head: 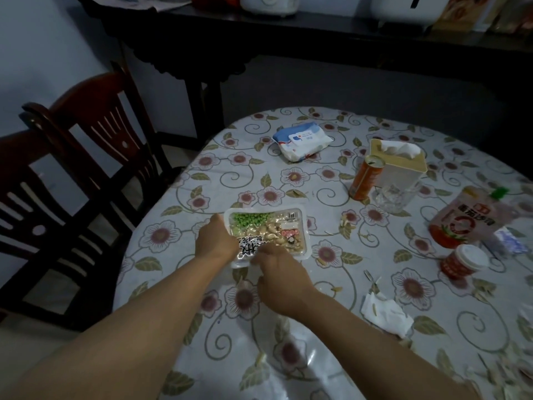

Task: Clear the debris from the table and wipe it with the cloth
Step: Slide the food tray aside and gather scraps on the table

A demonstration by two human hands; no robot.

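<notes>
At the near-left of the worktop (331,356), both hands (left hand (215,241), right hand (278,280)) grip the snack tray (269,230) at its edges; a tilted lift risks spilling loose contents, adding debris.

Both hands on a sealed snack tray (271,229) of peas and nuts, left hand (215,241) gripping its left edge, right hand (281,280) at its near edge, floral-clothed counter (331,356), crumpled tissue (385,314), orange can (366,177), wet-wipes pack (301,141), scattered husks (347,223)
</notes>
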